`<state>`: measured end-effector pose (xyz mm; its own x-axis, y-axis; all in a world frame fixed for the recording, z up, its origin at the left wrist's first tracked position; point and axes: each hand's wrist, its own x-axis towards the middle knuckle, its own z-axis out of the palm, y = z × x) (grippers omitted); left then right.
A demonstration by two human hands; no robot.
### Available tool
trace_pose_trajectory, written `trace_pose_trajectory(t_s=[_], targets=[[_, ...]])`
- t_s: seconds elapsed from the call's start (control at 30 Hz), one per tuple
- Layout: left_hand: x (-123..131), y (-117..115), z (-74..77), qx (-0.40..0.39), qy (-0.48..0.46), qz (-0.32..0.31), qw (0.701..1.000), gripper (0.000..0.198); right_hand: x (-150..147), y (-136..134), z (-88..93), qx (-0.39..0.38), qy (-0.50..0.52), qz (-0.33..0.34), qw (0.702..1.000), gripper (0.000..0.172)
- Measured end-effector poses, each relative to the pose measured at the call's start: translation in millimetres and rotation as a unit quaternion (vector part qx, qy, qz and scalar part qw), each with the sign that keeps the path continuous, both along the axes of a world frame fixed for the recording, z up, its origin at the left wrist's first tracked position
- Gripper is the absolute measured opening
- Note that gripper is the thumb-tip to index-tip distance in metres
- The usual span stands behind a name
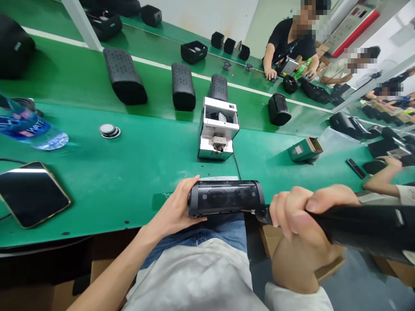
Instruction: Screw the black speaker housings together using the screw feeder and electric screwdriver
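Observation:
A black speaker housing (227, 198) with perforated grilles lies on its side at the table's front edge, above my lap. My left hand (177, 205) grips its left end, thumb on top and fingers underneath. In my right hand (304, 211) is a black electric screwdriver (359, 224), held level with the fingers wrapped round it. Its thin bit meets the lower right end of the housing; whether it sits in a screw cannot be seen. Just beyond the housing stands a white screw feeder machine (218, 129).
On the green table (155, 155) are a phone (34, 194), a water bottle (32, 125), round discs (109, 130) and a green box (304, 150). Several black speakers (183, 86) stand on the conveyor behind. A co-worker (288, 47) sits across; another person's arm (384, 177) is at right.

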<state>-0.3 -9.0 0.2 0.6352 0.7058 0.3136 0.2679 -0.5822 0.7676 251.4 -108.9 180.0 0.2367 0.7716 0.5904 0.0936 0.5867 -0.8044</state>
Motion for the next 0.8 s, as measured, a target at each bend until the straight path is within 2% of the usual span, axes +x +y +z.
trace_pose_trajectory(t_s=[0.13, 0.27, 0.43, 0.5, 0.6, 0.63, 0.7, 0.77, 0.8], targets=[[-1, -1, 1.8, -0.011, 0.006, 0.004, 1.0, 0.131, -7, -7, 4.5, -0.039, 0.031, -0.03, 0.998, 0.019], [-1, -1, 2.7, -0.014, 0.007, 0.001, 1.0, 0.131, -10, -7, 3.4, -0.045, 0.045, -0.057, 0.996, 0.019], [0, 0, 0.8, -0.021, 0.006, -0.004, 1.0, 0.13, 2, 5, 1.8, -0.02, -0.027, 0.061, 0.998, 0.016], [0, -1, -0.9, -0.026, 0.005, 0.0, 1.0, 0.131, 12, 7, 13.6, -0.025, -0.026, 0.093, 0.995, 0.013], [0, -3, -3.4, -0.031, 0.004, 0.004, 0.999, 0.135, 28, 10, 47.5, -0.016, -0.032, 0.124, 0.992, 0.014], [1, -3, -3.9, -0.031, 0.003, 0.003, 1.0, 0.136, 31, 15, 59.4, -0.004, -0.03, 0.116, 0.993, 0.017], [1, -3, -4.4, -0.028, 0.0, 0.0, 1.0, 0.137, 29, 36, 76.5, 0.036, -0.008, 0.053, 0.998, 0.022], [2, -3, -4.8, -0.027, -0.002, 0.001, 1.0, 0.138, 17, 71, 79.0, 0.1, 0.022, -0.045, 0.994, 0.025], [2, -3, -5.1, -0.028, -0.003, 0.003, 1.0, 0.139, 9, 92, 74.9, 0.146, 0.034, -0.074, 0.986, 0.027]])
